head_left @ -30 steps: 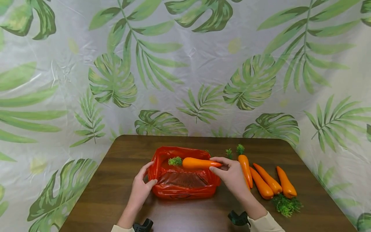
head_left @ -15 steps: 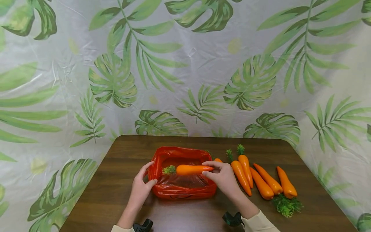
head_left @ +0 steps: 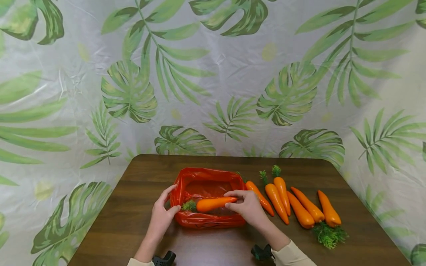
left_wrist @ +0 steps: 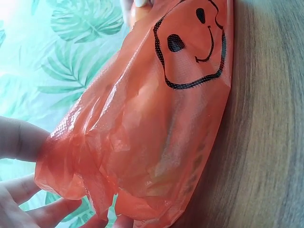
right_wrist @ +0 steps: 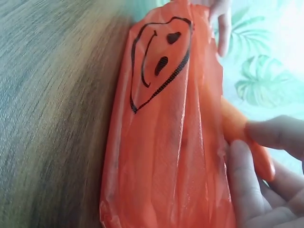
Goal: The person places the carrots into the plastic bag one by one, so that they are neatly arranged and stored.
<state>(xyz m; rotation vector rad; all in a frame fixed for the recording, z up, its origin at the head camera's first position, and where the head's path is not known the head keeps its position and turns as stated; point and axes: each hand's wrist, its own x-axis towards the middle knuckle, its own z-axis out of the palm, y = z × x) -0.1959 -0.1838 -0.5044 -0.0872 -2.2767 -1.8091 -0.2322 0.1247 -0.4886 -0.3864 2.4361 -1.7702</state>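
A person's left hand (head_left: 162, 216) pinches the near left rim of a red bag (head_left: 209, 184), thumb inside and fingers outside, holding its mouth open on a dark wooden table (head_left: 116, 221). The left wrist view shows the thin plastic bunched between those fingers (left_wrist: 21, 140), with a black smiley face printed on the bag's side.

Just right of that grip, a carrot (head_left: 213, 203) lies across the front of the bag's mouth, its green top toward the left hand and its tip toward the right. The right hand (head_left: 247, 207) grips the tip end between thumb and fingers, the carrot partly inside the bag and not yet released.

Farther right, five more carrots (head_left: 301, 214) lie side by side on the table, some with leafy tops pointing away, others toward the person. A leaf-print sheet (head_left: 213, 74) hangs behind.

The risk, by the look of it: the flimsy rim could fold shut if the left pinch slackens, leaving the carrot perched on the plastic to roll out onto the table. The leafy top could also snag the bag's edge and drag it sideways.
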